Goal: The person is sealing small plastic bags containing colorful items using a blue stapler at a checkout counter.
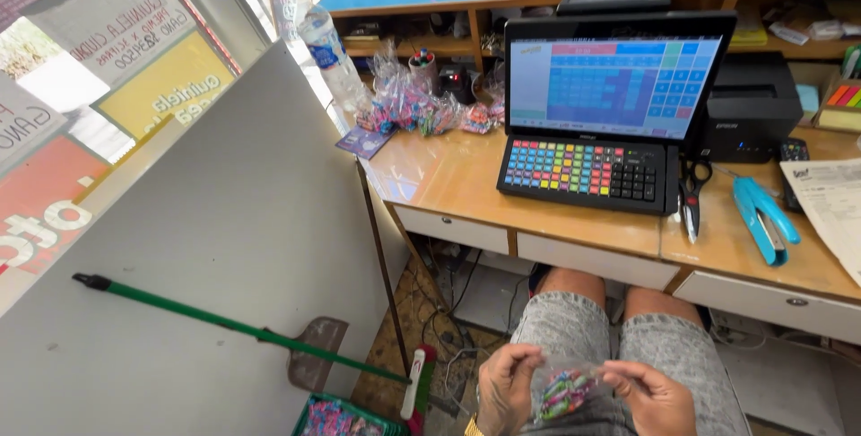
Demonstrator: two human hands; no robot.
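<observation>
We take the wooden desk as landmark and go left to right. Far left of the desk a grey panel wall stands, with a green-handled broom leaning across it and a dustpan behind the handle. Low down, left of the desk's front, a green crate holds small colourful sweets. On the desk's left end a clear water bottle stands, and just beside it a pile of small clear bags of sweets. Below the desk's front edge, over our lap in grey shorts, our left hand is curled, fingers and thumb pinched on the left edge of a small clear plastic bag. The bag is see-through, crinkled and part filled with small sweets in pink, green and white wrappers, bunched toward its lower half. Our right hand pinches the bag's upper right edge, other fingers loosely bent, so the bag hangs stretched between both hands, well below the desk top. On the desk's middle a sales terminal screen shows a blue grid, with its keyboard of multicoloured keys in front. Right of that, on the desk, black-handled scissors, then a blue stapler, a black printer behind, and a printed paper sheet at the desk's right end.
</observation>
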